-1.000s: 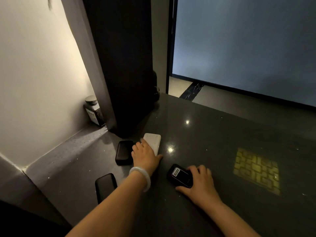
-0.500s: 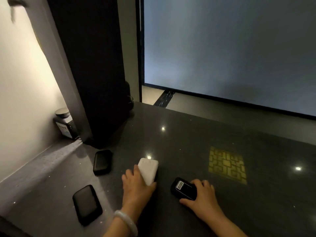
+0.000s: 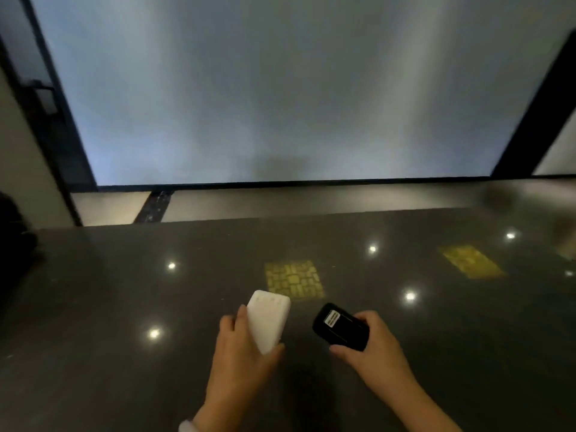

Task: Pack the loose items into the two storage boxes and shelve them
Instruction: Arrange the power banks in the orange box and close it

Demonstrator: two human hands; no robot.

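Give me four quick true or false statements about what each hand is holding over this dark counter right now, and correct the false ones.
1. The left hand holds a white power bank. True.
2. The right hand is empty. False: it grips a black device.
3. The black device bears a small label. True.
4. A storage box stands on the counter between the hands. False: none shows there.

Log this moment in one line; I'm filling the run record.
left hand: holds white power bank | right hand: holds black device | both over dark counter | storage boxes: not in view
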